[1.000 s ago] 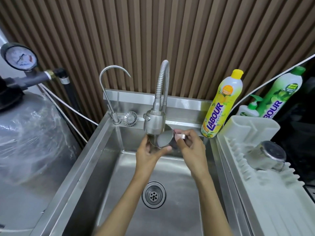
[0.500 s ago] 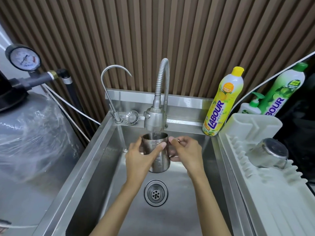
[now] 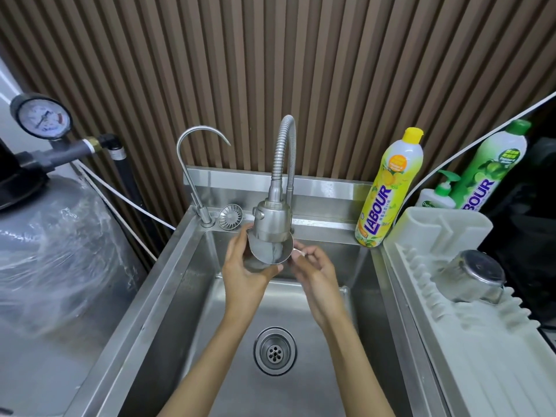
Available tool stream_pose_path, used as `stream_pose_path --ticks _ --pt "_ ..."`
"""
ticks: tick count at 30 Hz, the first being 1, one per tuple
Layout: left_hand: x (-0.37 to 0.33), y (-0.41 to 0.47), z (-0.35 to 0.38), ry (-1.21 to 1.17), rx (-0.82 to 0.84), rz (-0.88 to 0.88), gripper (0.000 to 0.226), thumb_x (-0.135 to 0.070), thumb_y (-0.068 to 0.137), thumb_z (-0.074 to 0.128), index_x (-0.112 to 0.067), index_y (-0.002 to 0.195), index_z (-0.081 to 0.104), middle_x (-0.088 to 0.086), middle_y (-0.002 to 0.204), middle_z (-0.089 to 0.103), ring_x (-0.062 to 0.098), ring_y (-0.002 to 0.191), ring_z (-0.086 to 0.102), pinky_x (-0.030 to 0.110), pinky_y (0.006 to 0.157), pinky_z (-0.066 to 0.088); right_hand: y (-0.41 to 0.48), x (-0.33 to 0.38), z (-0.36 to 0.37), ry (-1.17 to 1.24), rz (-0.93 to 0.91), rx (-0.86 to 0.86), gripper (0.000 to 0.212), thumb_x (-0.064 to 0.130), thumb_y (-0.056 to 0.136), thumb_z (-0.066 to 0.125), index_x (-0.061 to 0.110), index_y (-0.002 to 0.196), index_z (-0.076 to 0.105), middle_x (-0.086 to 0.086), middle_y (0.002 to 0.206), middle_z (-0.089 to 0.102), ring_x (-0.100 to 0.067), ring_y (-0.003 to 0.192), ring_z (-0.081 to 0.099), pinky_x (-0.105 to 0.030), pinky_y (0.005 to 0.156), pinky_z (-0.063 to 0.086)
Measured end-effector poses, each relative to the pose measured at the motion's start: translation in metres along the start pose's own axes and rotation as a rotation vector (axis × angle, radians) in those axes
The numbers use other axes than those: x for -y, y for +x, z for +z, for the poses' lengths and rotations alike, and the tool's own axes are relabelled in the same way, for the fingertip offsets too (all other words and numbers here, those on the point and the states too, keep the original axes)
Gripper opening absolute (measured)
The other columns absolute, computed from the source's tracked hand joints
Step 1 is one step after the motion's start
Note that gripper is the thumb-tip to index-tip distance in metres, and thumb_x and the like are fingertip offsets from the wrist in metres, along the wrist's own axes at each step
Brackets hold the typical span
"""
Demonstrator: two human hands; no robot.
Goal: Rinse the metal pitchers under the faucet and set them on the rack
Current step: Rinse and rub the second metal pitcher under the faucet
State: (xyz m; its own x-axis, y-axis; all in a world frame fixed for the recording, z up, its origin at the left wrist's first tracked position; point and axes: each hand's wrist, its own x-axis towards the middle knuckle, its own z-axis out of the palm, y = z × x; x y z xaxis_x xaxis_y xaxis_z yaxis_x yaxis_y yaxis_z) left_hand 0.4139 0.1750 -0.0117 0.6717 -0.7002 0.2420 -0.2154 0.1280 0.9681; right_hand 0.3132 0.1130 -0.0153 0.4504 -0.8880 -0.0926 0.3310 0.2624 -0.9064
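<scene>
The metal pitcher [image 3: 269, 252] sits over the sink [image 3: 192, 266], tucked right under the faucet [image 3: 272, 219] head and tilted so its open mouth faces up and toward the person. The left hand [image 3: 245, 267] cups the body, fingers [image 3: 239, 240] curled round the far wall and thumb on the near rim. The right hand [image 3: 317, 273] pinches the thin handle [image 3: 298, 251] at the pitcher's right side. It looks like a stiff, thin-walled steel vessel, probably light when empty and not fragile, but the polished wall is likely slick when wet. The handle is the safest hold for the carry, with the other palm steadying the body. A second pitcher [image 3: 471, 276] lies on the rack [image 3: 469, 341] to the right of the sink.
</scene>
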Motion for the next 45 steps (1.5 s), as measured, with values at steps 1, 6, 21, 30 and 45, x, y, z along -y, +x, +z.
stream_pose_path --ticks 1,6,21,30,45 --pt "-0.003 -0.001 -0.001 0.104 -0.023 0.023 0.086 -0.014 0.049 0.085 -0.04 0.121 0.048 -0.012 0.113 0.051 -0.003 0.102 0.052 0.006 0.085 0.038 0.0 -0.004 0.0 0.049 0.037 -0.002 0.019 0.002 0.09 0.053 0.007 0.074 0.046 -0.017 0.108 0.064 -0.025 0.093 0.063 -0.037 0.092 0.051" --pt "-0.008 -0.013 -0.005 0.411 -0.076 -0.036 0.091 -0.069 0.041 0.07 -0.029 0.122 0.058 -0.001 0.092 0.046 0.012 0.093 0.05 0.02 0.081 0.037 -0.012 0.007 0.0 -0.206 0.058 -0.131 0.015 0.017 0.089 0.06 0.004 0.083 0.057 -0.01 0.071 0.064 -0.017 0.064 0.063 -0.028 0.061 0.059" --pt "-0.002 0.004 -0.003 0.005 0.061 0.006 0.093 0.004 0.054 0.083 -0.053 0.116 0.045 -0.028 0.12 0.051 -0.008 0.113 0.05 0.004 0.093 0.037 -0.003 -0.003 0.006 0.018 -0.081 -0.049 0.02 -0.001 0.09 0.052 0.01 0.077 0.044 0.001 0.107 0.065 -0.013 0.103 0.061 -0.031 0.094 0.047" --pt "0.001 -0.009 -0.014 0.446 0.002 -0.195 0.081 -0.08 0.04 0.058 -0.031 0.104 0.065 0.0 0.088 0.058 0.013 0.088 0.061 0.025 0.081 0.048 -0.012 0.016 0.005 -0.46 0.076 -0.204 0.02 0.022 0.083 0.068 0.003 0.081 0.062 -0.01 0.075 0.069 -0.015 0.062 0.068 -0.034 0.055 0.06" --pt "0.002 0.006 0.001 0.035 0.023 0.0 0.09 -0.014 0.049 0.088 -0.041 0.125 0.047 -0.009 0.13 0.05 0.012 0.123 0.049 0.025 0.101 0.041 -0.005 0.005 0.003 -0.041 -0.068 -0.04 0.021 -0.001 0.09 0.053 0.008 0.073 0.044 -0.002 0.107 0.066 -0.017 0.097 0.062 -0.033 0.089 0.052"
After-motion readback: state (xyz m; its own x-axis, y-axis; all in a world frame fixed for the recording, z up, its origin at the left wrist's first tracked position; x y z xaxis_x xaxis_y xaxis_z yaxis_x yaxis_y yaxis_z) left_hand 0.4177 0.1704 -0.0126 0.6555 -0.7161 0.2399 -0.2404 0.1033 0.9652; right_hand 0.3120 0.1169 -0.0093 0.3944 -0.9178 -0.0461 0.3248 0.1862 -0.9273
